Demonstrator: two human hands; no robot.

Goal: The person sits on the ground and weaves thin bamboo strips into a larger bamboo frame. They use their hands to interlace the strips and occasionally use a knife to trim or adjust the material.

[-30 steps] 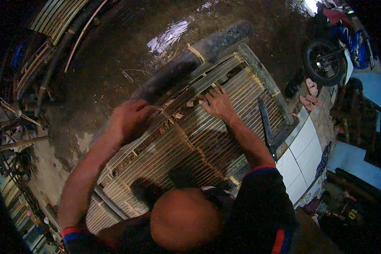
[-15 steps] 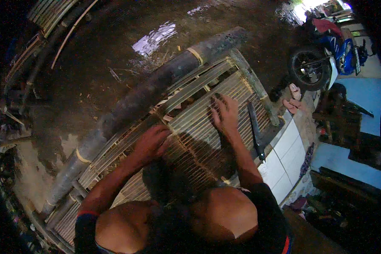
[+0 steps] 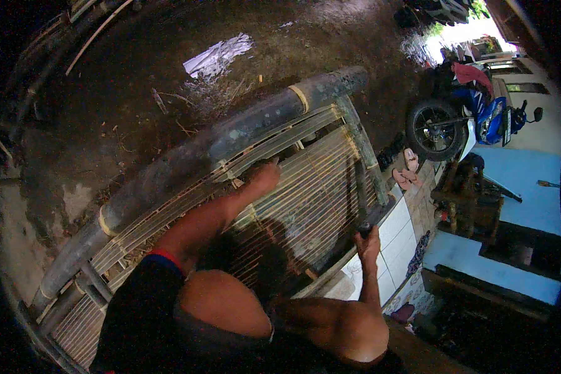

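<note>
A bench or platform of split bamboo slats (image 3: 318, 193), framed by thick dark bamboo poles (image 3: 243, 134), lies before my knees. My right hand (image 3: 369, 246) is wrapped round the dark handle of a machete (image 3: 361, 187) at the right side of the slats. The long blade points away from me, along the right end of the slats. My left hand (image 3: 263, 179) reaches across to the gap between the slatted surface and the far pole. It touches or hovers over the strips there; its fingers are dim and partly hidden, so their grip does not show.
White tiles (image 3: 396, 237) edge the platform on the right, with pink sandals (image 3: 407, 177) just beyond. A blue motorbike (image 3: 492, 118) stands at the back right. Dark ground (image 3: 137, 106) with a pale sheet-like patch (image 3: 218, 55) lies past the far pole. Wooden furniture stands at right.
My right hand has left the slats, moved right and back, and taken hold of the machete's handle. My left hand has moved right and away along the strips. The view has shifted.
</note>
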